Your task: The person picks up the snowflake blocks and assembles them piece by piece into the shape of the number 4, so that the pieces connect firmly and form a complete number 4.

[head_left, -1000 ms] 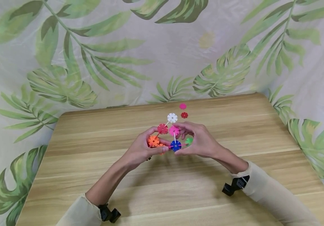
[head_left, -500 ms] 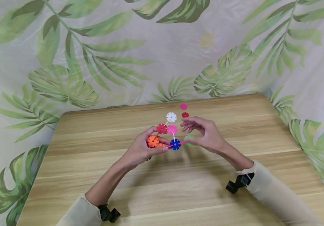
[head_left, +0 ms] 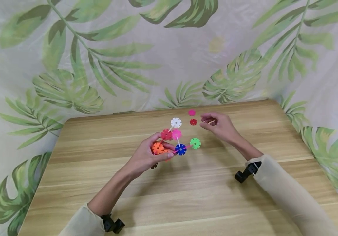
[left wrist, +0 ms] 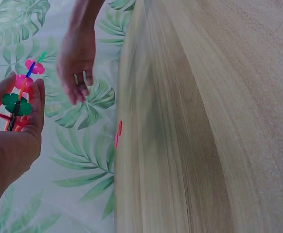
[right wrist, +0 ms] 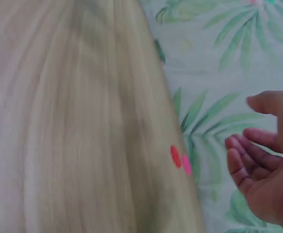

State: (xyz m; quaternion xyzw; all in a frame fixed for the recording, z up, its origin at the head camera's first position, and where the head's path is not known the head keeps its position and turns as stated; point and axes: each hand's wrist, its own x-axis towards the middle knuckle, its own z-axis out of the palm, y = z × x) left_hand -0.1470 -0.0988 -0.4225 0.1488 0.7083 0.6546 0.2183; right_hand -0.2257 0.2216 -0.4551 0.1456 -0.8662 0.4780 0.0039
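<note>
My left hand [head_left: 143, 156] grips a built shape of interlocking notched plastic discs above the table. Its orange disc [head_left: 158, 148] lies between thumb and fingers, while a blue disc [head_left: 180, 149], a light green disc [head_left: 195, 143] and a white disc [head_left: 176, 122] stick out from the grip. A dark green disc [left wrist: 17, 104] shows in the left wrist view; fingers hide part of the shape. My right hand [head_left: 220, 126] is apart from it, fingers loosely bent and holding nothing. Nearest to that hand are a loose red disc [head_left: 193, 122] and a loose pink disc [head_left: 192, 112].
The wooden table [head_left: 210, 196] carries the two loose discs toward its far edge. Behind it hangs a leaf-patterned cloth [head_left: 175, 59], which also covers the sides.
My right hand has let go of the disc shape and moved right and away, toward the far edge. The light green disc now shows fully. The left hand keeps its grip, barely shifted.
</note>
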